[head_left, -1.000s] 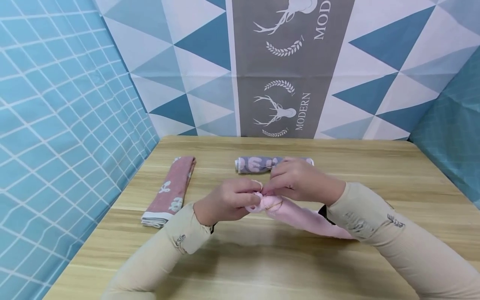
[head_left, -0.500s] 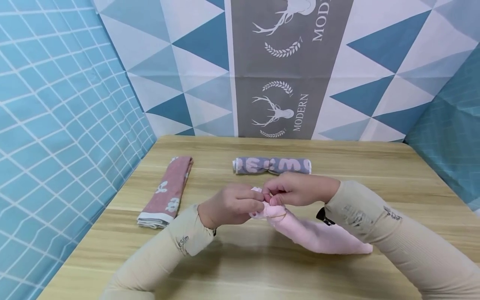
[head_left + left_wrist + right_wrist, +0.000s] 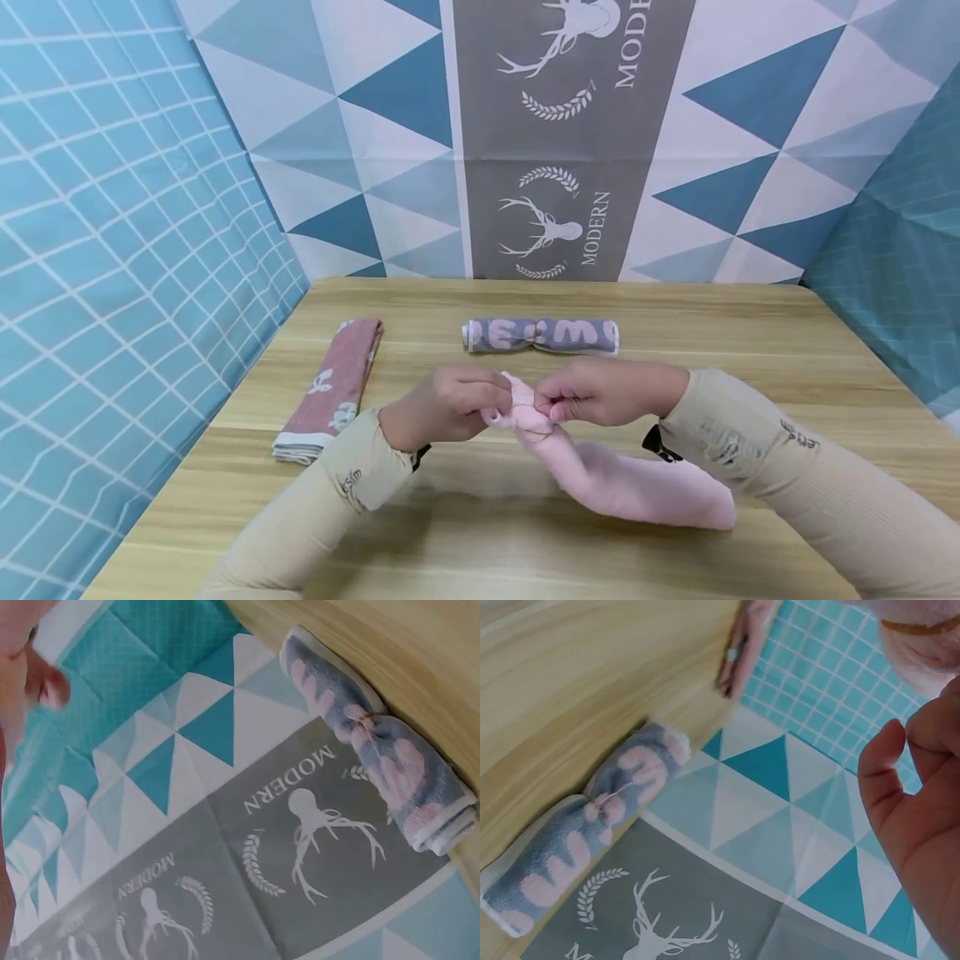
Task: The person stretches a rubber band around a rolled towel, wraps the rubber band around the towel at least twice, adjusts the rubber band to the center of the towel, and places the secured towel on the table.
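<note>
A: What do the left hand's [image 3: 446, 404] fingers hold?

B: They grip one end of the pink towel [image 3: 637, 492], which lies between the two hands and trails below the right fingers, toward the right sleeve [image 3: 720, 433].

A: And the right hand [image 3: 600, 392]?

B: Its fingers are curled, thumb and forefinger close together at the edge of the pink towel. Whether they pinch cloth or the band [image 3: 922, 629] cannot be told. The band, thin and orange-brown, circles the towel just beside these fingertips.

A: What lies beyond the fingers?

B: A grey towel [image 3: 573, 335] with pale pink figures, rolled and gathered in at its middle, resting crosswise on the wooden bench [image 3: 772, 358]. Behind it stands a wall covering [image 3: 420, 117] of triangles and deer heads.

A: And to the left of the left fingers?

B: A folded dusty-red towel [image 3: 330, 387] with a pale border, lying aslant, well apart from the fingertips.
</note>
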`<state>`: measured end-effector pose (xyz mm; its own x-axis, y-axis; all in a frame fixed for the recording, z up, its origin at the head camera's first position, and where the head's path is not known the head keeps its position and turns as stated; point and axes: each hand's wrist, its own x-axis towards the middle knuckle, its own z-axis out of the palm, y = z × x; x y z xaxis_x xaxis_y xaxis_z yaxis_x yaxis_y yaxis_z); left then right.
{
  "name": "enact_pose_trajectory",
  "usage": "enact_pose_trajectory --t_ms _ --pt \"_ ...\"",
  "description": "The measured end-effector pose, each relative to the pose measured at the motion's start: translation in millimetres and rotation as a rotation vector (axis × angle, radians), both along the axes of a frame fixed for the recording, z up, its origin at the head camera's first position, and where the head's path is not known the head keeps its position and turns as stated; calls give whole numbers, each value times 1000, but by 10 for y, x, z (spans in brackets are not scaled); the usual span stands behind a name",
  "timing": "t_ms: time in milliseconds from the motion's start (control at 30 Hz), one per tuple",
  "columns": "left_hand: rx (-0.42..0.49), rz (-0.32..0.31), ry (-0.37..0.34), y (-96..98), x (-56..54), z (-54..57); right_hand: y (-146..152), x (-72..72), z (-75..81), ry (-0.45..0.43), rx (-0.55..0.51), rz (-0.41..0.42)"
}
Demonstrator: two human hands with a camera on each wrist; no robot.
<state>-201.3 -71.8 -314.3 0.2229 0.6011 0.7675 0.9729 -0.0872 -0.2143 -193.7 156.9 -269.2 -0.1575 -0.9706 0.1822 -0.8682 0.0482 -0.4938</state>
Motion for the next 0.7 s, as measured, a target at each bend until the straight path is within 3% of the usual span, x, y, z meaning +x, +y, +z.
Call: enact_pose_trajectory --t_ms 167,267,367,433,533,600,700 --pt "23 -22 -131 -27 -101 -2 58 19 -61 -16 -24 -4" --pt "67 43 -168 -74 -145 5 71 35 -128 33 -33 -9" --pt "96 130 -217 -135 -161 16 69 86 -195 226 -22 -110" --pt "117 189 -267 -160 -151 33 50 124 -222 412 -25 -230" --pt "75 251 -373 -130 -98 109 19 160 -240 666 -86 -418" --pt "40 285 -487 -78 -61 194 6 165 -261 733 -176 -514" --pt "-6 344 -707 -52 -1 322 -15 150 -318 712 -321 -589"
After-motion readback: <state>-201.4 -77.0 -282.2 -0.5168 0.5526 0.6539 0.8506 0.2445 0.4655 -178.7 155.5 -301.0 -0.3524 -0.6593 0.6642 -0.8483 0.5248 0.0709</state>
